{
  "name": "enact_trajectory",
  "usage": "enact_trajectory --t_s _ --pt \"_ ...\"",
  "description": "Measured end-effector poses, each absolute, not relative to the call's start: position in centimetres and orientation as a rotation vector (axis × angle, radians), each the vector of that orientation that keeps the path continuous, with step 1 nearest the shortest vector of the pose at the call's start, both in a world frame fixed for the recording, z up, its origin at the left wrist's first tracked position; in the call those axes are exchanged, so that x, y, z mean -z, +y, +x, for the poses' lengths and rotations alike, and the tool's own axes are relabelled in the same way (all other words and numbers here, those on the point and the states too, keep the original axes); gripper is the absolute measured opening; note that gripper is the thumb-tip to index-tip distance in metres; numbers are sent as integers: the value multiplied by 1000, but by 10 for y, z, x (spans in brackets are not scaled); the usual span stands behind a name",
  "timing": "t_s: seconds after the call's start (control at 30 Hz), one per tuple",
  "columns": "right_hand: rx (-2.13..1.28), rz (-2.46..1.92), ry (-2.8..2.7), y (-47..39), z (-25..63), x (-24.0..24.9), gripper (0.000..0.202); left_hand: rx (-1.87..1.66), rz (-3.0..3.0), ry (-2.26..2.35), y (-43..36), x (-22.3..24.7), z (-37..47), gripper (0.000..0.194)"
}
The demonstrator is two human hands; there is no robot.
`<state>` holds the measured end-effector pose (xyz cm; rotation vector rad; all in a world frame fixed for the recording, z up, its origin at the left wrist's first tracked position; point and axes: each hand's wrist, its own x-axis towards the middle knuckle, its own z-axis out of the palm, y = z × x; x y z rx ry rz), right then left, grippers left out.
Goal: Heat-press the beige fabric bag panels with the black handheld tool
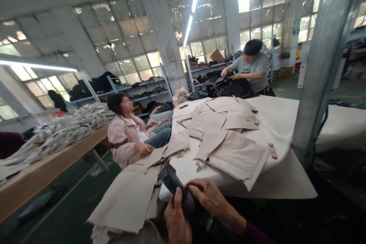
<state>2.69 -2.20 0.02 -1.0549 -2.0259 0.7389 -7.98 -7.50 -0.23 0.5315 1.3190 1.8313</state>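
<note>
White-covered worktable [281,116] bearing flat, pale beige cloth pieces [237,156]; at its near edge, one black, smooth, leather-like strip [169,177], gripped by the left hand [177,217], apparently pinched by the right hand's [210,196] closed fingers, best kept steady and untwisted.

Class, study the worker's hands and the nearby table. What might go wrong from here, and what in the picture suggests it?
1. The left hand and right hand grip the dark piece close together; if one slips, the piece could twist.
2. The beige stack at lower left spreads past the white cover; a nudge might slide it down.
3. The pink snips lie loose and could get knocked.
</note>
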Motion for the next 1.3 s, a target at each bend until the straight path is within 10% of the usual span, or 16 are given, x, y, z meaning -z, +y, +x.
enact_trajectory --t_s 0.4,1.3 --pt "15 -1530 -2047 53 119 67 33 -1592 492 1060 -46 8 -42 37" --pt "151 -1252 -2043 52 180 110 60 -1241 582 1165 18 15 18 53"
